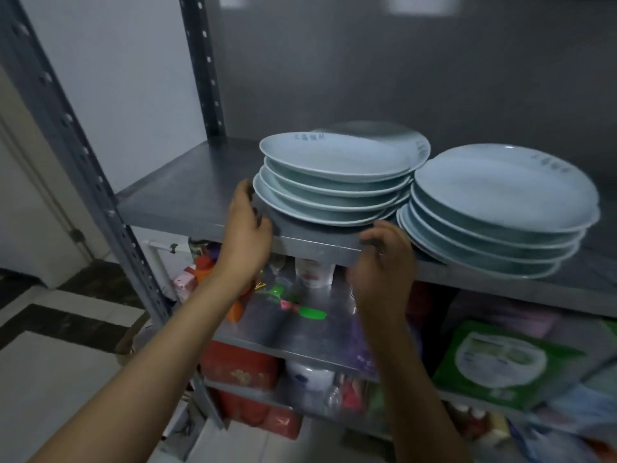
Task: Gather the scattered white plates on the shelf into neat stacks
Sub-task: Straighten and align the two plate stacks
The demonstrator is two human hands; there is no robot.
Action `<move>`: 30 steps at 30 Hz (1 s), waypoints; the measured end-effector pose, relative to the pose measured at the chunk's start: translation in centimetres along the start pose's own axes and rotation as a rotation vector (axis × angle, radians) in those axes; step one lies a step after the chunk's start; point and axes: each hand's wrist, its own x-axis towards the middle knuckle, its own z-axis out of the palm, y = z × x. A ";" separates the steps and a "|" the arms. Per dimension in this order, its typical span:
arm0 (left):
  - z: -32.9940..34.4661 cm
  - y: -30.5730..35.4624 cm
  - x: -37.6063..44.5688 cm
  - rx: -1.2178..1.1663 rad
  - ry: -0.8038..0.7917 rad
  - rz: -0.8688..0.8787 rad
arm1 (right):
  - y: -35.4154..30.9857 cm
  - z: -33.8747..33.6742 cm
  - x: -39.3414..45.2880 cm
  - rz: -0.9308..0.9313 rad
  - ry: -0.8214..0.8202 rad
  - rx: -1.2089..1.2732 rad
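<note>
Left hand (248, 217) raised to the left rim of the left plate stack (334, 182); fingers curled toward the lowest plate's edge, touching or just short of it, contact not resolvable, so whether it grips cannot be told. Stack sits between the two hands, about five plates, rims staggered and not concentric; one further plate (394, 138) pokes out behind the top one. Right hand (387, 248) below and in front of the stack's right side, at the shelf (187, 195) front lip, fingers loosely curled, holding nothing visible. Judgement: hands bracket the stack from both sides to square up its rims or shift it as a unit; a two-sided hold suits a loose pile that could slide. To the right of the right hand, the second stack (500, 212), near or touching the first, also slightly offset, lowest plate (414, 238) jutting left. Task looks well along: plates already in two piles, neatening remains. Surface: grey metal shelf, smooth, on slotted uprights (200, 61); grey back panel. Below the hands, lower shelves crowded with cups (314, 272), red boxes (240, 364), a green packet (500, 359). Dim light; tiled floor (50, 345) far left.
</note>
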 end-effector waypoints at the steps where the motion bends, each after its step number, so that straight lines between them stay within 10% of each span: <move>1: -0.1 0.1 0.3 -0.058 -0.022 -0.028 | -0.4 -0.2 0.0 0.043 -0.003 -0.004; 13: -2.0 0.3 4.7 -1.054 -0.343 -0.818 | -2.8 1.3 4.3 0.729 -0.166 0.085; 30: -6.4 -0.5 6.0 -1.054 -0.377 -0.803 | -6.7 5.2 0.9 0.982 0.026 0.656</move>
